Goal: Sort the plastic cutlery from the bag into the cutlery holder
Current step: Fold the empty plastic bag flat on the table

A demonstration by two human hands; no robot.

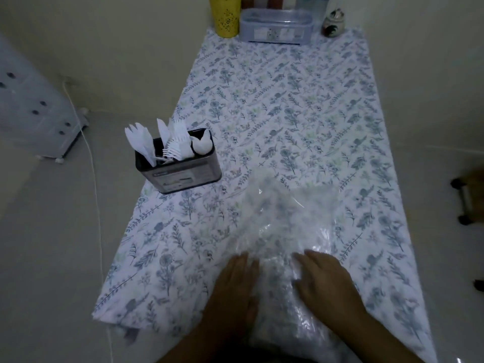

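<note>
Two bare hands and forearms enter from the bottom edge, the left hand (234, 286) and the right hand (324, 281). No sleeve, cuff, watch, ring or glove shows on either one as far as the dim light lets me tell, and the forearms stay uncovered right down to where the picture cuts them off. The fingers (242, 260) are slim, and blur hides the nails and any finer marks.
</note>
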